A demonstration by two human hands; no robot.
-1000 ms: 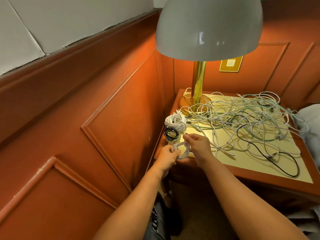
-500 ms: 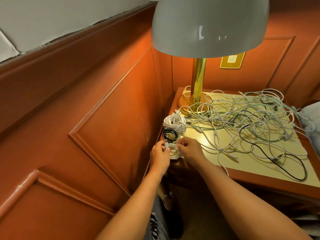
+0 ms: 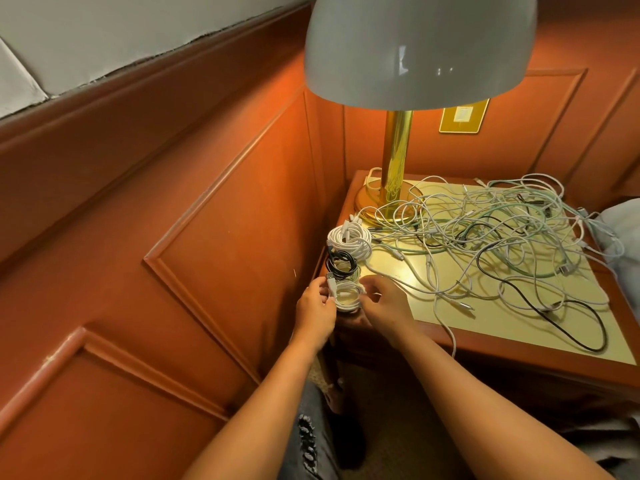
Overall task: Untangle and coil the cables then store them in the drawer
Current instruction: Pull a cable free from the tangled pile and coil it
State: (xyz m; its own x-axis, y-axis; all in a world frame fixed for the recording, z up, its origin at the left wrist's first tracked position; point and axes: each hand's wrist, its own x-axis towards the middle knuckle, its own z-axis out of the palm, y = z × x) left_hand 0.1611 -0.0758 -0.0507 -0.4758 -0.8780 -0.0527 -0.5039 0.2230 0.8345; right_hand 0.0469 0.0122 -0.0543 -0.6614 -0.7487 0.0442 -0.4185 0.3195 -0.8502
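In the head view, the only one there is, both hands meet at the near left corner of the nightstand (image 3: 519,355). The left hand (image 3: 316,306) and the right hand (image 3: 384,304) hold a small white coil (image 3: 347,295) between them, each with curled fingers pinching a side of the loop. A white plug end (image 3: 331,283) sticks up by the left thumb. Whether the coil rests on the tabletop or hangs just above it I cannot tell, as the fingers cover its underside.

Just beyond the grip, away from the person, lies a black coil (image 3: 341,263), and past that a larger white coil (image 3: 349,240), the two touching or nearly so. To the right of the grip and further back spreads the tangled pile (image 3: 491,237) of white, pale green and black cables, reaching the brass lamp base (image 3: 384,206). One white cable (image 3: 450,336) from the pile trails over the near edge, close beside the right wrist.

The drawer is not visibly open; this seems to be the setting down of a finished coil, with most cables not yet sorted.

The risks:
- The loop may spring apart on release, since nothing visibly ties it.
- The coil sits near the table's left edge and could slide off.
- The right wrist could snag the trailing cable and drag the pile.
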